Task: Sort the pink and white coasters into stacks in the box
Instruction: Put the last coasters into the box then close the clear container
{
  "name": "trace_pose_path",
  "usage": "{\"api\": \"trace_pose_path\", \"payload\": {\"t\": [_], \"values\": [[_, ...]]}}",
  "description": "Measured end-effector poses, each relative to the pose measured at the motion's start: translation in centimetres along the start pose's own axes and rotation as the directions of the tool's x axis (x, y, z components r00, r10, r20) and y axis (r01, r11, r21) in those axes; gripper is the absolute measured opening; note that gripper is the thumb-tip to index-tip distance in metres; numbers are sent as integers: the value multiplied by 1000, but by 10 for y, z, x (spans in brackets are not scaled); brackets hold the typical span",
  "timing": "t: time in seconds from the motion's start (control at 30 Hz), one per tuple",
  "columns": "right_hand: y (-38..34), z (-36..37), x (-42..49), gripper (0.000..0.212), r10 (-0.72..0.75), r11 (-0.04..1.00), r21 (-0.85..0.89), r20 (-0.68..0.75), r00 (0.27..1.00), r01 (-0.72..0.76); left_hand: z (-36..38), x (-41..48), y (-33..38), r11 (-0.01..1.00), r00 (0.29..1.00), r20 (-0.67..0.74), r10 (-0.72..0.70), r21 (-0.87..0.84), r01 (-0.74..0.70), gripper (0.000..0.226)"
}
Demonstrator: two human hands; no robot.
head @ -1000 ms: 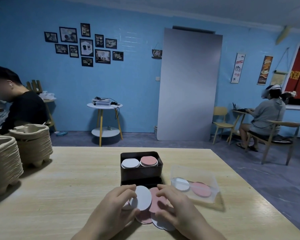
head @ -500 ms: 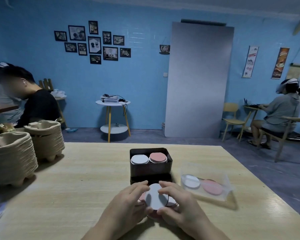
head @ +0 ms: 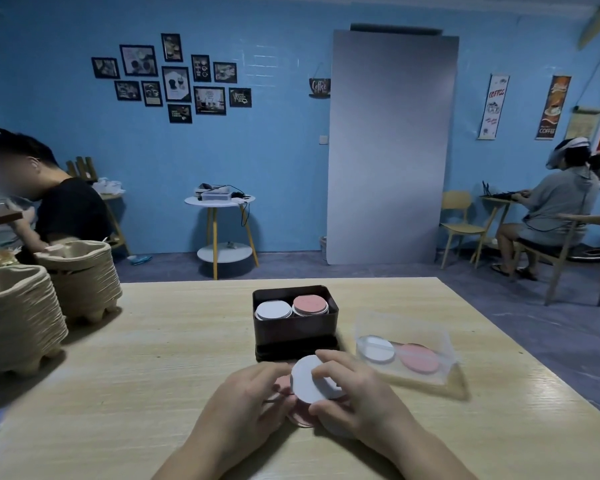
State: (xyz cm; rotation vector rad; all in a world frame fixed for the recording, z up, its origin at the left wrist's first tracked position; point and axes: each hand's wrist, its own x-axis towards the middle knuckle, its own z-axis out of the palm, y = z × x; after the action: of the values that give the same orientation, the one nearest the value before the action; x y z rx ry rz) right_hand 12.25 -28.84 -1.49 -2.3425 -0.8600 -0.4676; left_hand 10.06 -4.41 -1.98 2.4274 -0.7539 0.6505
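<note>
Loose coasters (head: 309,380) gathered, box (head: 293,333) beyond, tray (head: 425,380) right

dark box (head: 293,329) directly ahead, clear tray (head: 408,355) right

Dark brown box (head: 293,332) holds white stack (head: 273,310) and pink stack (head: 310,304) — pale wood-grain table (head: 153,358), blue wall (head: 257,150).

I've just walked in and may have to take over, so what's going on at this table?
A person is sorting round coasters. The right hand pinches a white coaster on top of a small pile, while the left hand holds the pink coasters beneath. Behind them, the dark box holds a white stack and a pink stack side by side.
</note>
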Motion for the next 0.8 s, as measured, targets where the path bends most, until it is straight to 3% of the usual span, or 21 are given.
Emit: {"api": "trace_pose_path", "payload": {"t": [0.2,0.53,0.8], "values": [[12,-2,-8,34,131,991,45,-56,990,-129,7,1,-8,988,991,39,-127,97,123,36],[13,2,-9,33,129,992,-1,-12,992,-129,6,3,-8,986,988,60,-141,94,135,26],[16,3,-9,35,141,990,-12,-9,990,-142,5,3,-9,981,980,33,-195,-5,195,18]]}}
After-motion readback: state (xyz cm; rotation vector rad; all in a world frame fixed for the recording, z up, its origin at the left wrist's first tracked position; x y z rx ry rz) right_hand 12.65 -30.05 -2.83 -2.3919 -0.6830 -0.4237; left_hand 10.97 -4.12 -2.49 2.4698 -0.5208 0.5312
